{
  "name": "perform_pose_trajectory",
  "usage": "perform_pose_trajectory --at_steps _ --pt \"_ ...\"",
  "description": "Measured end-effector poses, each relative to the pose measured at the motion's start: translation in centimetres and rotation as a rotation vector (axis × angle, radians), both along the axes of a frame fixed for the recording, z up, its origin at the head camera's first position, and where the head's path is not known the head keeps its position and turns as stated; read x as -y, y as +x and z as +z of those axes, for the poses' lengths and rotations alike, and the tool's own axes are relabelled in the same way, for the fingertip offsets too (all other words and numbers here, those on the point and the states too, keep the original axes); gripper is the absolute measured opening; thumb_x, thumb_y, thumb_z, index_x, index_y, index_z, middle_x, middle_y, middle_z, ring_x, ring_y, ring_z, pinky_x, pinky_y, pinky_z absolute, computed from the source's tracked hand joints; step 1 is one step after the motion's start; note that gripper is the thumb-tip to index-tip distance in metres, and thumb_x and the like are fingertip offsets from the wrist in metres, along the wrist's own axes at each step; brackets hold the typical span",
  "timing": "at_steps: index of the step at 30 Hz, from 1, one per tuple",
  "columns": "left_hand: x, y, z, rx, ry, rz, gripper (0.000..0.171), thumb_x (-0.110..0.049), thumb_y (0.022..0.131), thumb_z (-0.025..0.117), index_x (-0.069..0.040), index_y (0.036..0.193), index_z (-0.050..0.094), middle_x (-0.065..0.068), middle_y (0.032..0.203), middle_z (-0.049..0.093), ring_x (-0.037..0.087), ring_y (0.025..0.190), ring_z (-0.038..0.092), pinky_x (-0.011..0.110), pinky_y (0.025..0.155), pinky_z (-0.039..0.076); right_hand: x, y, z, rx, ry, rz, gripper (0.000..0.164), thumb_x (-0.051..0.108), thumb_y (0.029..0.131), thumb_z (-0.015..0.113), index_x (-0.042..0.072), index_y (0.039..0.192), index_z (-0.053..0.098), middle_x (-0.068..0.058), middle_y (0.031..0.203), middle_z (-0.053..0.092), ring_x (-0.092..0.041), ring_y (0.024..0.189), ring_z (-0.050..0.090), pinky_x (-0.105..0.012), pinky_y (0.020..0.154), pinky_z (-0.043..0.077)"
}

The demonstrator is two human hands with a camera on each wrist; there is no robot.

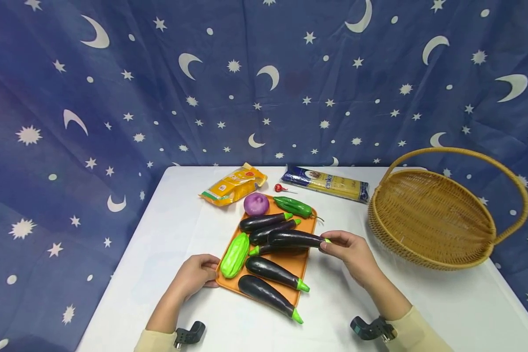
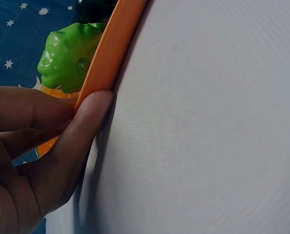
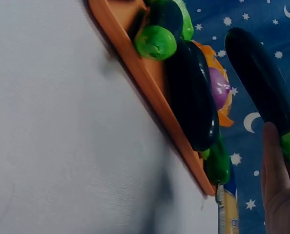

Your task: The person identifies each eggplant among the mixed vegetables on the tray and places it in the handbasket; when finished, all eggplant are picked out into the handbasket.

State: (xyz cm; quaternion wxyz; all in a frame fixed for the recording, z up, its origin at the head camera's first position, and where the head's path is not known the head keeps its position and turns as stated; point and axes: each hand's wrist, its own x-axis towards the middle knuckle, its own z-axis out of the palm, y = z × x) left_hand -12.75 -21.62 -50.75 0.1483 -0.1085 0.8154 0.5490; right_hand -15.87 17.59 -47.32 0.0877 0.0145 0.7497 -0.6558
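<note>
An orange tray lies on the table, bearing several dark eggplants, a light green ridged gourd, a purple onion and a green pepper. At the tray's near left corner, my left hand pinches the rim; the left wrist view shows thumb and fingers on either side of the edge. My right hand holds another eggplant by its green stem end. In the right wrist view this eggplant is raised clear of the tray, its rounded end pointing away from the hand.
A wicker basket with a tall handle stands at the right. Behind the tray lie a yellow-orange packet, a red lollipop and a pack of spaghetti. A blue curtain with moons and stars hangs behind the white table.
</note>
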Motion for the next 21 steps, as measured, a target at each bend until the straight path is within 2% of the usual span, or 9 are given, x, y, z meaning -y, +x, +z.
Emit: perform_pose_trajectory --at_steps 9,15,21 --pt "-0.1 0.1 0.1 0.0 -0.002 0.001 0.033 0.012 0.082 0.069 0.008 0.114 0.066 0.014 0.094 0.065 0.021 0.074 0.067 0.035 0.063 0.064 -1.1 -0.3 1.7 -0.072 0.049 -0.025 0.038 0.016 0.087 0.08 -0.005 0.116 0.068 -0.012 0.107 0.07 -0.017 0.093 0.068 -0.024 0.084 0.059" --pt "-0.1 0.1 0.3 0.008 -0.019 -0.004 0.033 0.011 0.083 0.068 0.008 0.115 0.066 0.014 0.094 0.065 0.021 0.073 0.067 0.035 0.063 0.064 -2.1 -0.3 3.5 -0.137 0.091 -0.042 0.04 0.02 0.087 0.081 -0.004 0.117 0.069 -0.014 0.115 0.065 -0.018 0.095 0.065 -0.023 0.085 0.058" --pt "-0.1 0.0 0.4 0.023 -0.042 -0.009 0.036 0.009 0.083 0.069 0.008 0.119 0.065 0.014 0.095 0.064 0.021 0.073 0.068 0.033 0.063 0.064 -3.4 -0.4 5.2 -0.174 0.092 -0.067 0.041 0.018 0.088 0.08 -0.006 0.119 0.067 -0.009 0.113 0.065 -0.014 0.095 0.065 -0.02 0.084 0.058"
